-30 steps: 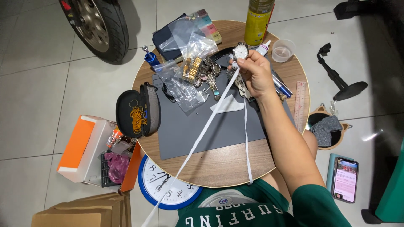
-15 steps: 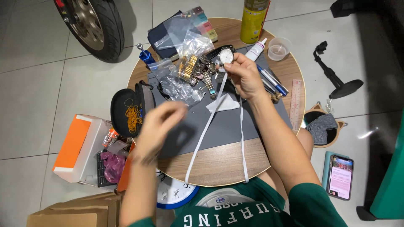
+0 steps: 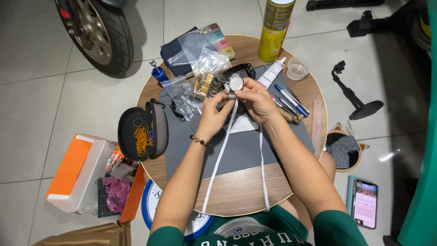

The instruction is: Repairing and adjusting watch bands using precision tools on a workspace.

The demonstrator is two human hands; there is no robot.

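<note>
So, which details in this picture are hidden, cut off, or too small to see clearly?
- Round silver watch, head view: its dial is too small to read, and the fingers cover its lower edge.
- Left hand and right hand: the fingertips overlap, so the exact grip is unclear.
- Black rubber tyre: cut off by the top edge.
- Blue-rimmed wall clock: mostly hidden under the round wooden table.

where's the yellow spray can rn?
Head view, top centre: the yellow spray can stands at the far edge of the round table, just beyond the white glue tube and left of the small clear cup.
</note>
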